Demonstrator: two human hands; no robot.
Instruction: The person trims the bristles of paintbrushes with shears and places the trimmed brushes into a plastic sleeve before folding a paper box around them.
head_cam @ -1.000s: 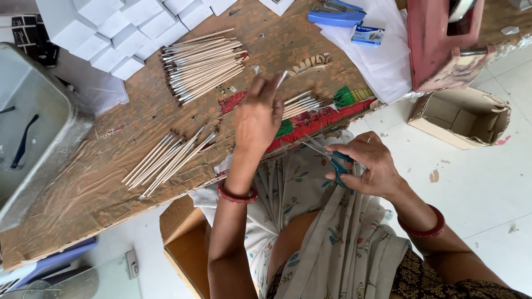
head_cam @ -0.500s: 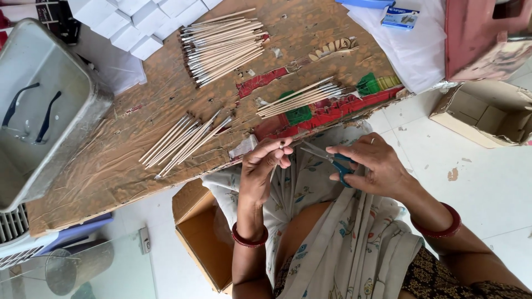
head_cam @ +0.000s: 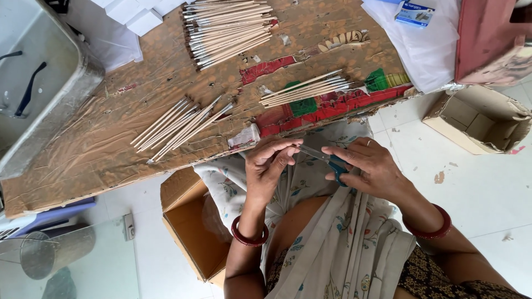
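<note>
Table [head_cam: 111, 149]: a low board wrapped in brown patterned paper, torn in places to red and green, slanting across the upper half of the view. Grey metal tray [head_cam: 66, 83] sits at its far left edge. White cloth [head_cam: 404, 50] covers the table's right end, a small blue-and-white packet [head_cam: 414, 14] lying on it, a worn red box [head_cam: 490, 41] beside it. White paper packets [head_cam: 133, 14] are stacked at the top.

On the floor: open cardboard box [head_cam: 479, 119] to the right, another open carton [head_cam: 191, 227] just under the table edge by the person's knee, a metal cup [head_cam: 52, 252] lower left.

Three lots of thin pale sticks on the table: a large heap [head_cam: 230, 27] at top centre, a loose fan [head_cam: 180, 126] mid-left, a small neat bundle [head_cam: 305, 89] near the front edge.

Person seated, floral cloth over the lap, red bangle on each wrist. Both hands are held close together over the lap, just below the table's front edge. Right hand [head_cam: 368, 169] is clenched around the blue handles of a pair of scissors [head_cam: 324, 158], blades pointing left. Left hand [head_cam: 271, 166] has its fingertips pinched together at the blade tips; they seem to grip something thin, too small to make out.
</note>
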